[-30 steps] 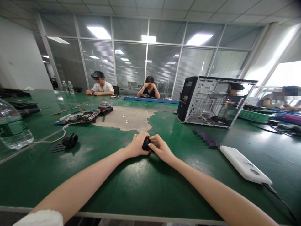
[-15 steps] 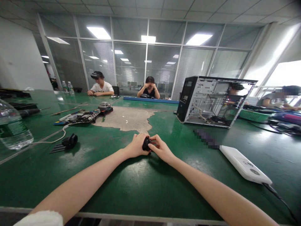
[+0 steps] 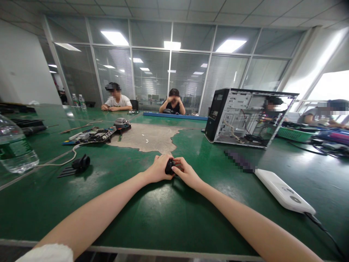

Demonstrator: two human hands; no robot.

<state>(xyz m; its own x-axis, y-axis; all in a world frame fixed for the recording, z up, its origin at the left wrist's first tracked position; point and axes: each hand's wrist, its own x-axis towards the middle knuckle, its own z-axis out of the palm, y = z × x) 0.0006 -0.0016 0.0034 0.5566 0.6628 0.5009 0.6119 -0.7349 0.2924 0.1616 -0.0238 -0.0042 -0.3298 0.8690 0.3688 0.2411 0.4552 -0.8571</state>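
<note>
Over the middle of the green table (image 3: 163,218), a small black object (image 3: 169,166) sits between my two hands; its kind is too small to make out. My left hand (image 3: 159,168) is wrapped round it from the left and hides much of it. From the right, my right hand (image 3: 187,171) has its thumb and fingers closed on the object's right side. On the table to the left lies a black clip-like part with several prongs (image 3: 81,163), apart from both hands.
An open computer case (image 3: 245,118) stands at right, behind a white power bank (image 3: 283,191) with a cable. A circuit board (image 3: 94,135) lies left of a bare patch (image 3: 147,138). A water bottle (image 3: 15,149) is at far left. Several people sit around the table.
</note>
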